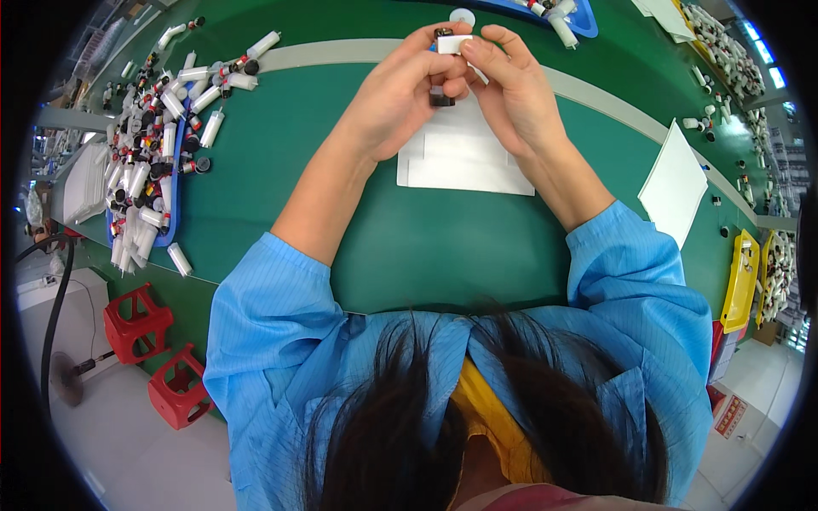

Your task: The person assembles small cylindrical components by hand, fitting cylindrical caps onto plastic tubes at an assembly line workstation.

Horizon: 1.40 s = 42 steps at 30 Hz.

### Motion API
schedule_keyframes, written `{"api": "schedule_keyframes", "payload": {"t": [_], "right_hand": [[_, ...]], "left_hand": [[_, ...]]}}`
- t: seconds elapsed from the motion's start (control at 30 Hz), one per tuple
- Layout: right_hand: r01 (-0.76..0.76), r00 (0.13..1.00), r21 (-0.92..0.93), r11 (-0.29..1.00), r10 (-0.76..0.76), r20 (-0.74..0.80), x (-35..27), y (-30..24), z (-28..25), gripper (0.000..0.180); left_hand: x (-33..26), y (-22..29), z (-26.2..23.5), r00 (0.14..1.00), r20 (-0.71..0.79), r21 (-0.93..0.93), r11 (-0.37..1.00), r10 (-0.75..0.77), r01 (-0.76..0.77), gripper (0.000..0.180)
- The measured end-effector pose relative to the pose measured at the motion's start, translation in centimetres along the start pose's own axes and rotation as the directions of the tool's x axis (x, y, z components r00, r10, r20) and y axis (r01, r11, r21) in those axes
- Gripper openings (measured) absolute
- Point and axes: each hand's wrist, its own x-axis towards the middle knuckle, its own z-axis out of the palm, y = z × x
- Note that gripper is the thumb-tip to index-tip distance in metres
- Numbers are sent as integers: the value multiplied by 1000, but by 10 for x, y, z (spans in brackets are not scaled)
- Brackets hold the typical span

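Observation:
Both of my hands are raised together over the far middle of the green table. My left hand (400, 98) has its fingers closed around a small dark cylindrical part (440, 97), whose black end shows below the fingers. My right hand (520, 94) pinches a small white piece (452, 45) between thumb and fingers, right against the part in my left hand. Fingers hide how the two pieces meet. Under my hands lie white paper sheets (464, 162). A round white disc (463, 17) shows just beyond my fingertips.
At left, a blue tray (175, 200) overflows with white cylinders with black and red ends; several lie loose around it. Another blue tray (584, 19) stands at the far side. On the right are a white sheet (673, 183) and a yellow tray (740, 281). Red stools (138, 324) stand at lower left.

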Motion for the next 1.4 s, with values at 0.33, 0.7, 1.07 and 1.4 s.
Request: {"api": "schedule_keyframes", "payload": {"t": [0.33, 0.7, 1.07, 1.4], "right_hand": [[-37, 999, -136, 990, 41, 22, -7, -9, 4, 41], [287, 956, -954, 83, -89, 280, 89, -92, -11, 46], [373, 905, -925, 74, -251, 345, 83, -92, -14, 48], [289, 934, -898, 332, 110, 341, -21, -19, -46, 27]], "left_hand": [[-1, -7, -4, 979, 200, -276, 955, -50, 105, 33], [2, 13, -48, 904, -26, 999, -22, 427, 39, 27], [-33, 100, -244, 915, -178, 805, -480, 363, 347, 39], [-58, 55, -121, 878, 336, 935, -231, 341, -269, 26]]}}
